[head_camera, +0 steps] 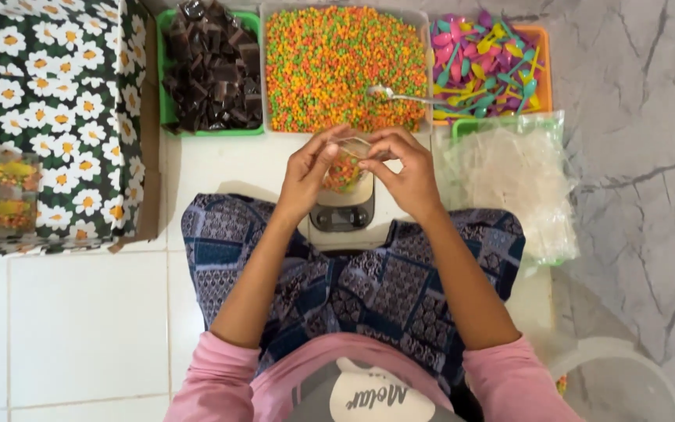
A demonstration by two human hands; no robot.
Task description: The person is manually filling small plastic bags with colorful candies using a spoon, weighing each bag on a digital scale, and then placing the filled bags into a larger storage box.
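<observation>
**Both hands pinch a small bag above the scale**

Over the patterned lap, the left hand [306,173] and right hand [406,173] hold a clear bag of coloured sprinkles [344,168], fingers closed on its top edge, just above a small scale [342,212] on the floor. Beyond lie a sprinkle tray [337,55] with a metal spoon [400,96], chocolate pieces [212,66] and plastic spoons [487,62].

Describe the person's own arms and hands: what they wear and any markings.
Both arms wear plain pink sleeves pushed up near the elbows, leaving the forearms bare. The left hand and right hand are bare: no gloves, and no rings, watch or bracelets that I can make out. No markings show on the sleeves.
</observation>
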